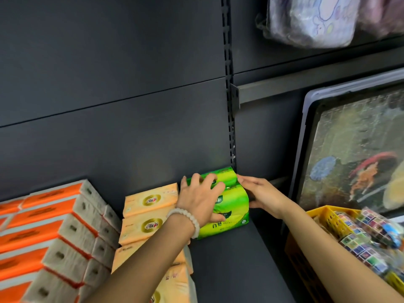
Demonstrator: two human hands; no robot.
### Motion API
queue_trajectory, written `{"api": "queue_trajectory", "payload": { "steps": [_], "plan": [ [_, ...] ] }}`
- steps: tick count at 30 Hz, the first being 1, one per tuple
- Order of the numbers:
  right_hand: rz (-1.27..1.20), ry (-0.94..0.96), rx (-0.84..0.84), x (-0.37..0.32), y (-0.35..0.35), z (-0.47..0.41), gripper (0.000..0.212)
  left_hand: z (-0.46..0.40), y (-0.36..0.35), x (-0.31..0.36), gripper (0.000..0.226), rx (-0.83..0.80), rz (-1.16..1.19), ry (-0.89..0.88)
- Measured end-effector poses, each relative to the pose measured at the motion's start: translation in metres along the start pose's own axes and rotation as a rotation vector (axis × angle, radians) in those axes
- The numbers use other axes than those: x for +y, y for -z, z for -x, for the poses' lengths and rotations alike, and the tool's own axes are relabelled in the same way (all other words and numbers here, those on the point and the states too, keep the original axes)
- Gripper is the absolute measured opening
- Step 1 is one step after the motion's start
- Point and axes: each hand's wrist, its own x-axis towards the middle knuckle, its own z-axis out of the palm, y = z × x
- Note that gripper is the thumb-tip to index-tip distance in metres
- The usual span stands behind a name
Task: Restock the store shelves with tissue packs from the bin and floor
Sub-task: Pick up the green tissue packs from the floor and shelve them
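Observation:
A green tissue pack bundle lies on the dark shelf against the back panel, beside the upright post. My left hand rests on its top with fingers spread and curled over the far edge. My right hand presses flat against the bundle's right side, fingers straight. Pale orange tissue packs sit in a row just left of the green bundle. Bright orange-and-white tissue packs fill the shelf's left part.
A yellow plastic basket with colourful wrapped items stands at the right, under my right forearm. Behind it leans a grey-framed picture panel. Wrapped soft goods sit on the upper right shelf. Bare shelf lies in front of the green bundle.

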Motion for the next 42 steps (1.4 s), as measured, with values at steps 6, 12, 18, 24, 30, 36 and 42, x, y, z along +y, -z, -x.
{"api": "queue_trajectory", "payload": {
  "steps": [6,12,18,24,30,36,42],
  "plan": [
    [0.299,0.057,0.200,-0.016,-0.012,0.022,0.026,0.009,0.004,0.006,0.086,-0.023,-0.012,0.011],
    [0.708,0.370,0.314,-0.047,-0.032,0.099,0.029,0.051,0.029,0.021,0.059,0.064,0.103,0.065],
    [1.080,0.389,0.329,-0.044,-0.045,0.187,0.034,0.124,0.055,0.050,0.046,0.140,0.110,0.075],
    [1.264,0.308,0.451,-0.003,-0.059,0.280,0.042,0.205,0.052,0.093,0.044,0.257,0.198,0.033],
    [1.215,0.270,0.549,0.084,-0.069,0.352,0.034,0.274,-0.008,0.145,0.037,0.279,0.314,-0.075],
    [1.145,0.138,0.598,0.170,-0.065,0.389,0.033,0.313,-0.100,0.176,0.043,0.090,0.415,-0.037],
    [1.132,-0.026,0.543,0.220,-0.060,0.380,0.040,0.333,-0.180,0.200,0.049,-0.202,0.438,0.039]
  ]
}}
